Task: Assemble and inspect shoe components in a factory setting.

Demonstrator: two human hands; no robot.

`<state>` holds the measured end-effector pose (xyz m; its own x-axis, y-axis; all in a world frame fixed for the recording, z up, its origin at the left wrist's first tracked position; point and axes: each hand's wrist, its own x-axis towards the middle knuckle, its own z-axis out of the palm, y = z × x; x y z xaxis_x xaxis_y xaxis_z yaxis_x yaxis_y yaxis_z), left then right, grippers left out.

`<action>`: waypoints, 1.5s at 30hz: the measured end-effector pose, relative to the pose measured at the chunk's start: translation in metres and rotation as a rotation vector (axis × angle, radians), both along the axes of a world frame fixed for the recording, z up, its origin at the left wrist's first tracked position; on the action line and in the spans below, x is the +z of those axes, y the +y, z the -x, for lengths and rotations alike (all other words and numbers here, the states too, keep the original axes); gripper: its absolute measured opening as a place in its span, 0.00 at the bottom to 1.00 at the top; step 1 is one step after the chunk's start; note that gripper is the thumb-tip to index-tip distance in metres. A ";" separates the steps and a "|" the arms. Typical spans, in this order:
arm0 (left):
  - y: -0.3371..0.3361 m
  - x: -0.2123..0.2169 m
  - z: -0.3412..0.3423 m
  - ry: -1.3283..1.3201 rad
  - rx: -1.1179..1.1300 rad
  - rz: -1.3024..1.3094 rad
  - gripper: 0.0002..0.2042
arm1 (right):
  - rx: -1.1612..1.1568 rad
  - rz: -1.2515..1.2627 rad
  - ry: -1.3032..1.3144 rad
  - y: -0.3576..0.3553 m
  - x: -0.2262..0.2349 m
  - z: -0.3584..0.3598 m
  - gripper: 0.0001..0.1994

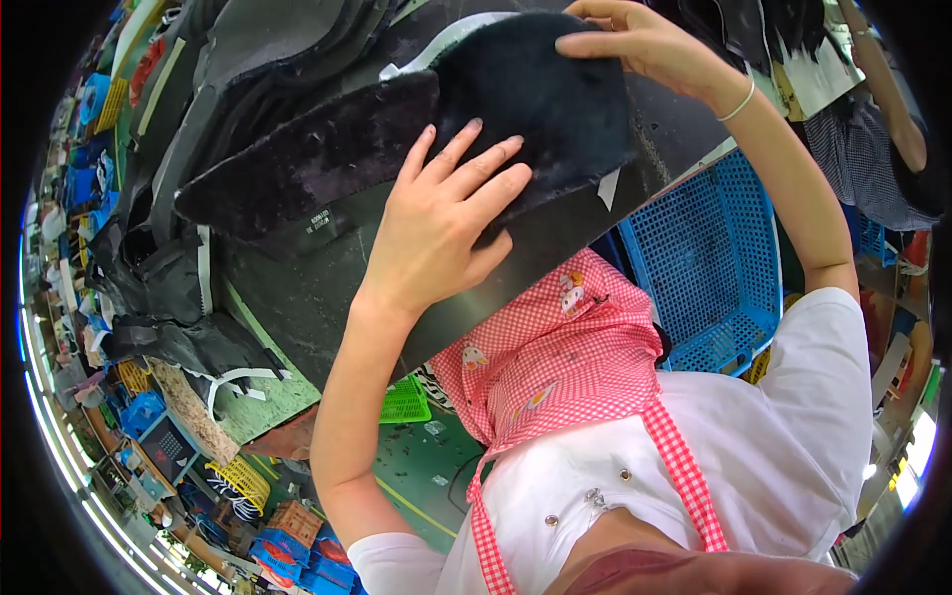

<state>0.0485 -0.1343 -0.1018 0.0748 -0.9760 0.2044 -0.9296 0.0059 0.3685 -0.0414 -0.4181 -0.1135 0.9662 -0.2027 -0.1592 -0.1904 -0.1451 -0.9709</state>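
A black plush fabric piece (565, 109) with a rounded far edge lies on the dark worktable (297, 288). A white strip (441, 48) shows along its far left edge, and a small white tab (608, 188) pokes out at the near side. My left hand (441, 223) rests flat with fingers spread, its fingertips on the plush near the seam. At the far right corner, my right hand (645, 48) pinches the piece's edge between thumb and fingers. Leftward extends a longer dark plush piece (317, 154); whether the two are joined, I cannot tell.
Stacked dark cut pieces (273, 64) crowd the far left of the table. A blue plastic basket (704, 248) stands by the table's right edge. Below are a green basket (405, 400) and a yellow basket (241, 481). Another person's arm (892, 94) shows at far right.
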 end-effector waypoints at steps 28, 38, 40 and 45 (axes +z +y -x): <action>0.031 -0.003 -0.035 -0.126 0.629 -0.048 0.18 | 0.421 0.866 -0.334 0.087 -0.012 0.009 0.29; 0.022 0.000 -0.011 -0.106 0.214 -0.192 0.30 | 0.103 1.212 -0.335 0.054 -0.030 -0.058 0.36; 0.020 0.009 -0.003 -0.120 0.255 -0.346 0.34 | 0.043 1.233 -0.355 0.043 -0.034 -0.066 0.33; 0.009 0.014 0.008 -0.093 0.259 -0.487 0.48 | 0.391 1.096 -0.438 0.014 -0.036 -0.023 0.30</action>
<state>0.0401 -0.1255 -0.0882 0.3275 -0.9117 -0.2481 -0.9070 -0.3769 0.1876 -0.0185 -0.4042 -0.1495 0.9207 0.2879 0.2634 0.3574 -0.8931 -0.2732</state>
